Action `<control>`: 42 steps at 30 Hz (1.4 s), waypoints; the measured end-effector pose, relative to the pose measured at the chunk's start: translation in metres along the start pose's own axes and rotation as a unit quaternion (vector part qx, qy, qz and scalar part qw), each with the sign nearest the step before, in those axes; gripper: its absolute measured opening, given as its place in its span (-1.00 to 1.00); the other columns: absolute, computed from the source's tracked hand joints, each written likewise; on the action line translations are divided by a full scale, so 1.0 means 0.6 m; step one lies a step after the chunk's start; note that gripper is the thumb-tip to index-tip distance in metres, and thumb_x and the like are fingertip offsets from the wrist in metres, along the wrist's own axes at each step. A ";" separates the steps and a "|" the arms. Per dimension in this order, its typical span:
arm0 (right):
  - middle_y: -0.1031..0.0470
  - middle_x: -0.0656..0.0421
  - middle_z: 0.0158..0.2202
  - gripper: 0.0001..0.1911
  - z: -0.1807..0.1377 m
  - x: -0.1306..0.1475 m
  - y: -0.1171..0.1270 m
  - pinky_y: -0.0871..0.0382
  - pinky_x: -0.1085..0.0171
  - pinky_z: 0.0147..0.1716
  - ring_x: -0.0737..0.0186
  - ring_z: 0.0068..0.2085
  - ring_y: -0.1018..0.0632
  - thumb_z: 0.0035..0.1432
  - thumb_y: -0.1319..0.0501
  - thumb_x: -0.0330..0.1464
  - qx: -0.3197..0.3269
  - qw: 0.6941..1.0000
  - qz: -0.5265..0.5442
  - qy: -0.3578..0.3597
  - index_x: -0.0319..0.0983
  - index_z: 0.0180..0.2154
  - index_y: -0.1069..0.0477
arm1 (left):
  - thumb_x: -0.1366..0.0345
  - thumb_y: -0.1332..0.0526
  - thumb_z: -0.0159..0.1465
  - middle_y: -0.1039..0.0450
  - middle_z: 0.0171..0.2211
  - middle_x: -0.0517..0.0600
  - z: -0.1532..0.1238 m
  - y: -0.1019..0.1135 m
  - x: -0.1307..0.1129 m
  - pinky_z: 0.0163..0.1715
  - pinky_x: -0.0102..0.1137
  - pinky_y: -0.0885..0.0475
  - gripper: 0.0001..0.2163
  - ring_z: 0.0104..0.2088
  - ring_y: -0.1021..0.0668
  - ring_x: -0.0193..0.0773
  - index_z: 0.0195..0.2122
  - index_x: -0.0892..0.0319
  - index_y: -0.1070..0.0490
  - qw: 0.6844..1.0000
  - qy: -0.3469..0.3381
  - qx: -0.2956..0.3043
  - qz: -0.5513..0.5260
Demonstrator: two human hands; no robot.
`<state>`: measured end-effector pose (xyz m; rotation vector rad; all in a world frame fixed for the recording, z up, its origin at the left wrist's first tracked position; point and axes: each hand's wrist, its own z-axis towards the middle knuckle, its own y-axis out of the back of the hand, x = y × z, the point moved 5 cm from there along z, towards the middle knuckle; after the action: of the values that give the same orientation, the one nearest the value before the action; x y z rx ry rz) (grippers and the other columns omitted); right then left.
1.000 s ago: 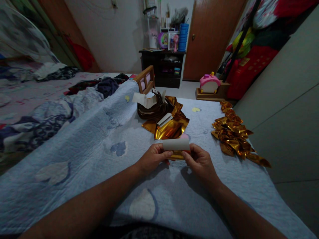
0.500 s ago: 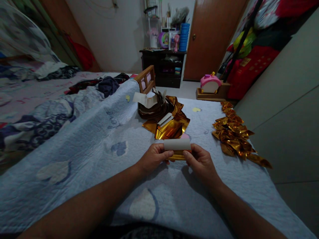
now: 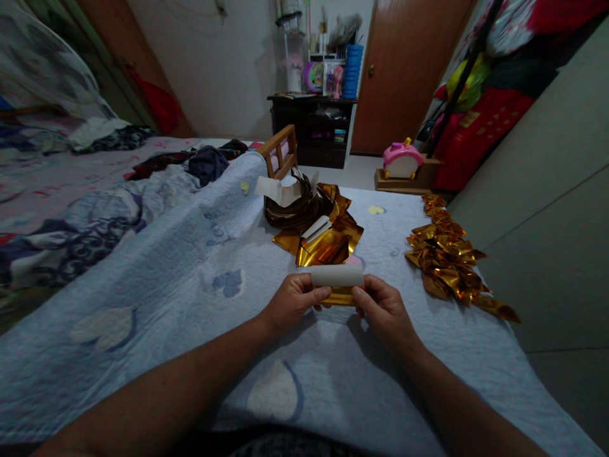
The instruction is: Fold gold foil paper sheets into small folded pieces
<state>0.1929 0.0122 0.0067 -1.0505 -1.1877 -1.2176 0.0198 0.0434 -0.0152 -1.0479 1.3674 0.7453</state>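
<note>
Both hands are raised just above the bed (image 3: 190,279), close in front of the person.

- Left hand (image 3: 297,301): closed in a pinch on the left end of the paper (image 3: 337,276), thumb on top.
- Right hand (image 3: 383,308): closed in a pinch on the right end of the same paper.
- Paper: white face rolled or folded over at the top, gold face showing beneath it between the thumbs. Its long axis runs left to right, spanning the gap between the hands. Neither hand is nearer; each holds one end.
- Gold sheets (image 3: 328,244): loose stack lying on the bed just beyond the held paper, one white strip on top.
- Dark bundle (image 3: 295,206): curled brown strips behind the stack, touching it.
- Folded gold pieces (image 3: 445,260): a row along the bed's right edge, well apart from the right hand.

No brand, label or writing can be read; the light is dim and the far shelves are too small to tell.
</note>
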 end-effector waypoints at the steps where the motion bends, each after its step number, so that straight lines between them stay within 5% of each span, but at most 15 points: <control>1: -0.32 0.29 -0.53 -0.78 0.000 0.000 0.001 -0.18 0.32 -0.52 0.34 -0.51 -0.31 0.23 -0.25 -0.20 -0.003 1.000 0.000 -0.005 -0.22 -0.32 -0.48 | 0.11 -0.44 0.13 -0.58 -0.42 0.04 -0.001 0.000 -0.001 -0.47 -0.44 -0.40 -0.65 -0.47 -0.55 -0.30 -0.19 0.29 -0.61 1.000 -0.003 -0.003 0.005; 12: -0.40 0.26 -0.52 -0.76 0.012 -0.020 0.000 -0.17 0.34 -0.53 0.36 -0.53 -0.29 0.10 -0.32 -0.20 0.029 0.998 -0.007 -0.062 -0.25 -0.29 -0.52 | 0.18 -0.37 0.18 -0.45 -0.52 -0.05 -0.006 0.010 -0.013 -0.47 -0.46 -0.31 -0.77 -0.50 -0.43 -0.35 -0.32 0.30 -0.58 0.992 -0.056 -0.058 0.096; 21: -0.35 0.25 -0.56 -0.67 0.014 -0.036 0.001 -0.11 0.35 -0.58 0.38 -0.55 -0.28 0.05 -0.38 -0.12 0.033 0.994 0.024 -0.101 -0.28 -0.38 -0.54 | 0.22 -0.42 0.15 -0.50 -0.41 -0.03 -0.015 0.017 -0.023 -0.31 -0.44 -0.42 -0.82 -0.37 -0.51 -0.29 -0.35 0.23 -0.54 0.982 -0.120 -0.115 0.091; 32: -0.43 0.22 -0.57 -0.66 0.011 -0.041 -0.002 -0.30 0.31 -0.58 0.34 -0.57 -0.39 0.03 -0.41 -0.15 0.017 0.989 0.078 -0.124 -0.29 -0.29 -0.58 | 0.18 -0.44 0.14 -0.50 -0.40 -0.05 -0.024 0.009 -0.034 -0.29 -0.45 -0.43 -0.78 -0.37 -0.51 -0.32 -0.32 0.22 -0.52 0.985 -0.130 -0.106 0.032; 42: -0.48 0.20 -0.56 -0.68 0.011 -0.036 -0.002 -0.38 0.29 -0.54 0.32 -0.54 -0.44 0.01 -0.44 -0.16 0.005 0.989 0.089 -0.117 -0.27 -0.29 -0.60 | 0.23 -0.35 0.22 -0.48 -0.42 -0.03 -0.025 0.013 -0.040 -0.33 -0.42 -0.37 -0.86 -0.40 -0.45 -0.31 -0.37 0.20 -0.55 0.970 -0.158 -0.135 0.126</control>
<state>0.1919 0.0210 -0.0142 -1.2905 -1.2456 -0.9685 0.0041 0.0362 0.0085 -0.9223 1.1533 1.2598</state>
